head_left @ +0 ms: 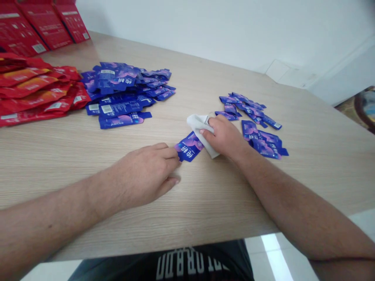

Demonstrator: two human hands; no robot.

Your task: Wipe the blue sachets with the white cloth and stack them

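A small purple sachet (188, 146) lies flat on the wooden table (205, 195) in front of me. My left hand (146, 175) pins its near end with closed fingertips. My right hand (224, 136) is closed around a white cloth (199, 123) and presses it onto the sachet's far end. A loose group of the same purple sachets (253, 121) lies just right of my right hand. A bigger heap of purple sachets (123, 91) sits to the far left of centre.
Red packets (35, 91) are stacked at the left edge, with red boxes (43, 23) behind them against the white wall. The table's near edge runs above my lap. A dark round object (365, 107) stands beyond the table's right side.
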